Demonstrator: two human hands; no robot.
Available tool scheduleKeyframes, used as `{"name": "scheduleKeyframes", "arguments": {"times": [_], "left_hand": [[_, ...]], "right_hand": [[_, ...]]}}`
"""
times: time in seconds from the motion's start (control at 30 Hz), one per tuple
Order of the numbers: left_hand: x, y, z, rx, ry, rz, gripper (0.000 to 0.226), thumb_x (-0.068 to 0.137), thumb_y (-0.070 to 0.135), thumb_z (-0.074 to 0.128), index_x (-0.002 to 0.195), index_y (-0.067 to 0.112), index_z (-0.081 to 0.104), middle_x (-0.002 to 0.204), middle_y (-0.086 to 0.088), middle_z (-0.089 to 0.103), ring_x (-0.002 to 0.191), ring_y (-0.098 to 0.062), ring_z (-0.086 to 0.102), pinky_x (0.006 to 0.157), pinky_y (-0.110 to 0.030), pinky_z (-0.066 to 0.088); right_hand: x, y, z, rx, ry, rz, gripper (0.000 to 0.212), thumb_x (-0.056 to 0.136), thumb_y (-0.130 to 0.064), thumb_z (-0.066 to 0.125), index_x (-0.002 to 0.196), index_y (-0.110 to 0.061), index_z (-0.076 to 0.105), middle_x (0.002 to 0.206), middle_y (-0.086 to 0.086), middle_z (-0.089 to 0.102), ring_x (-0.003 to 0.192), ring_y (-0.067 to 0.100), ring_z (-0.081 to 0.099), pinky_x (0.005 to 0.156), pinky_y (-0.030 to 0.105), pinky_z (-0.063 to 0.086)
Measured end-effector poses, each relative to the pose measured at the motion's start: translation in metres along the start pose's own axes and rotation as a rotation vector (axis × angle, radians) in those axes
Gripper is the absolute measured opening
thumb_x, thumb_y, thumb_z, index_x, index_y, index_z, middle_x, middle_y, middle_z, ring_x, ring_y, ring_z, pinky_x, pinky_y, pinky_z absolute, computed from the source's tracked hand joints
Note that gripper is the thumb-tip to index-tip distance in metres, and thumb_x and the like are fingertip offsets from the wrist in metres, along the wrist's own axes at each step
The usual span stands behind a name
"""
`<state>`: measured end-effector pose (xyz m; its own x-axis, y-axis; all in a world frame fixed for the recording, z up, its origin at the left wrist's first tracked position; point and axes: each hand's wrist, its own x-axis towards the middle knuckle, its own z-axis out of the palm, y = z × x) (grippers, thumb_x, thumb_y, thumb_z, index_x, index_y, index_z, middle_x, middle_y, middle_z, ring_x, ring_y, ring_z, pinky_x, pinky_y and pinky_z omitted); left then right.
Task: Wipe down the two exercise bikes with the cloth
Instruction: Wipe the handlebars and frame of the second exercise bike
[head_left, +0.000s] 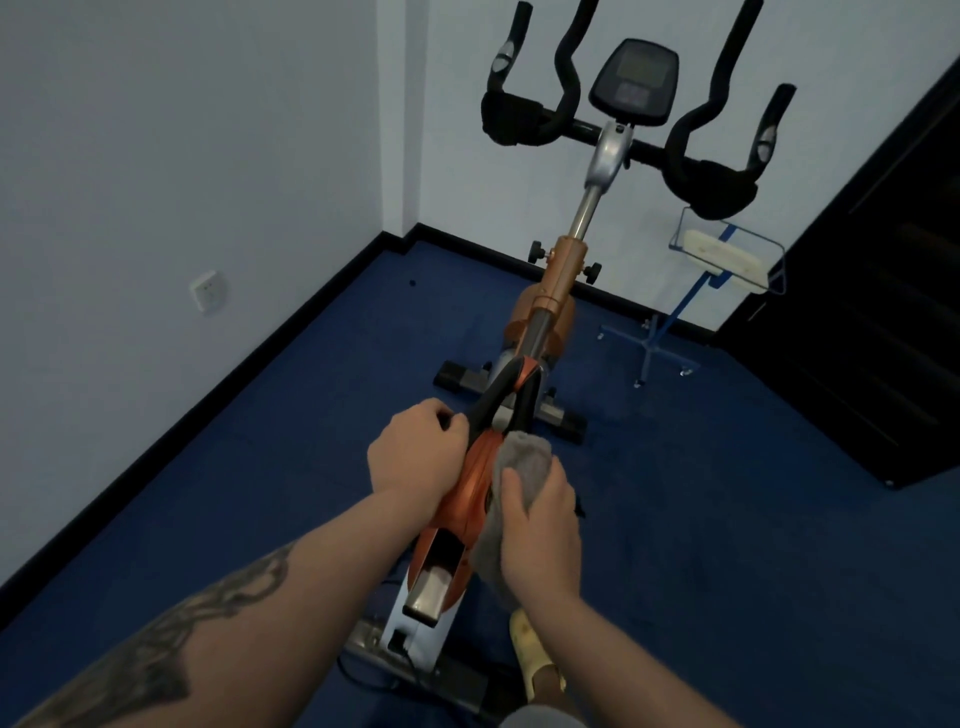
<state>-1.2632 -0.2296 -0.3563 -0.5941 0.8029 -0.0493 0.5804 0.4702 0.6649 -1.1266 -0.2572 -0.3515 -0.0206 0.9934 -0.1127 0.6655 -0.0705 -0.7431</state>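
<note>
An orange and silver exercise bike (563, 275) stands in front of me, its black handlebars (691, 156) and console (634, 80) up near the white wall. My left hand (415, 452) grips the left side of the orange frame (467, 493) by the black trim. My right hand (543, 525) holds a grey cloth (519, 457) and presses it against the right side of the same frame. The seat post socket (431, 582) sits open just below my hands. Only one bike is in view.
A blue wire stand (675, 312) on castors carrying a white tray stands right of the bike. A dark cabinet or door (857, 338) fills the right side. Blue carpet (260, 493) covers the floor. My foot in a yellow slipper (535, 660) is beside the bike's base.
</note>
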Motion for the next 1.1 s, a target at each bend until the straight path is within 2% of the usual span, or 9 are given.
{"name": "scheduleKeyframes", "arguments": {"times": [0.1,0.2,0.3,0.4,0.5,0.57,0.67,0.9,1.1], "left_hand": [[0.000,0.000,0.000,-0.002,0.005,0.000,0.023,0.091,0.044,0.047,0.091,0.029,0.065,0.080,0.011,0.061,0.071,-0.010,0.055,0.060,-0.029,0.041],[-0.001,0.000,0.001,-0.016,0.004,0.001,0.025,0.092,0.044,0.047,0.091,0.028,0.067,0.084,0.011,0.063,0.074,-0.011,0.055,0.061,-0.029,0.040],[-0.003,-0.002,0.000,-0.018,0.007,0.001,0.024,0.092,0.044,0.048,0.092,0.029,0.066,0.082,0.012,0.061,0.072,-0.010,0.054,0.058,-0.028,0.037],[-0.001,0.000,0.001,-0.018,0.002,0.004,0.023,0.092,0.044,0.047,0.092,0.030,0.065,0.081,0.013,0.060,0.072,-0.010,0.054,0.060,-0.028,0.038],[0.000,0.001,0.000,-0.017,-0.011,0.001,0.022,0.091,0.042,0.047,0.090,0.030,0.065,0.081,0.011,0.062,0.074,-0.012,0.056,0.062,-0.030,0.040],[-0.001,0.001,0.000,-0.021,-0.017,0.000,0.022,0.091,0.043,0.047,0.090,0.030,0.065,0.082,0.011,0.062,0.074,-0.012,0.056,0.063,-0.030,0.040],[-0.001,0.000,0.000,-0.021,-0.016,0.006,0.023,0.091,0.043,0.047,0.090,0.028,0.065,0.081,0.011,0.060,0.073,-0.012,0.054,0.064,-0.030,0.039],[0.000,-0.001,0.001,-0.021,-0.031,0.028,0.022,0.092,0.042,0.047,0.092,0.027,0.063,0.082,0.010,0.062,0.074,-0.011,0.058,0.067,-0.032,0.048],[0.003,-0.002,-0.002,-0.001,-0.050,0.030,0.022,0.092,0.042,0.047,0.097,0.028,0.063,0.088,0.011,0.063,0.078,-0.012,0.058,0.067,-0.031,0.044]], "right_hand": [[0.035,-0.011,0.000,-0.135,-0.077,0.104,0.053,0.099,-0.052,0.028,0.133,-0.015,0.045,0.126,0.006,0.056,0.103,0.020,0.055,0.078,0.032,0.040],[0.064,-0.025,-0.001,-0.186,-0.181,0.231,0.061,0.101,-0.053,0.021,0.137,-0.009,0.044,0.130,0.014,0.055,0.115,0.030,0.054,0.086,0.036,0.040],[0.046,-0.019,0.000,-0.198,-0.146,0.110,0.057,0.100,-0.053,0.025,0.138,-0.014,0.041,0.132,0.009,0.054,0.114,0.027,0.054,0.081,0.034,0.040],[0.016,-0.007,-0.001,-0.255,-0.090,-0.013,0.061,0.098,-0.055,0.029,0.145,-0.016,0.029,0.142,0.008,0.044,0.122,0.027,0.048,0.092,0.038,0.044],[0.037,-0.016,0.002,-0.336,-0.125,0.087,0.060,0.099,-0.053,0.026,0.141,-0.011,0.033,0.137,0.011,0.048,0.118,0.030,0.051,0.084,0.037,0.044],[0.062,-0.027,0.006,-0.367,-0.174,0.170,0.057,0.101,-0.050,0.023,0.138,-0.008,0.036,0.132,0.013,0.053,0.115,0.032,0.053,0.077,0.034,0.036],[0.087,-0.037,0.012,-0.326,-0.186,0.228,0.056,0.103,-0.046,0.024,0.140,-0.005,0.033,0.136,0.017,0.051,0.120,0.034,0.051,0.079,0.034,0.034],[0.043,-0.013,0.004,-0.364,-0.132,0.016,0.056,0.100,-0.051,0.026,0.140,-0.014,0.034,0.133,0.009,0.050,0.112,0.028,0.054,0.075,0.033,0.034],[0.092,-0.046,0.015,-0.293,-0.175,0.257,0.052,0.103,-0.043,0.026,0.138,-0.005,0.031,0.136,0.017,0.051,0.120,0.035,0.051,0.077,0.034,0.033]]}}
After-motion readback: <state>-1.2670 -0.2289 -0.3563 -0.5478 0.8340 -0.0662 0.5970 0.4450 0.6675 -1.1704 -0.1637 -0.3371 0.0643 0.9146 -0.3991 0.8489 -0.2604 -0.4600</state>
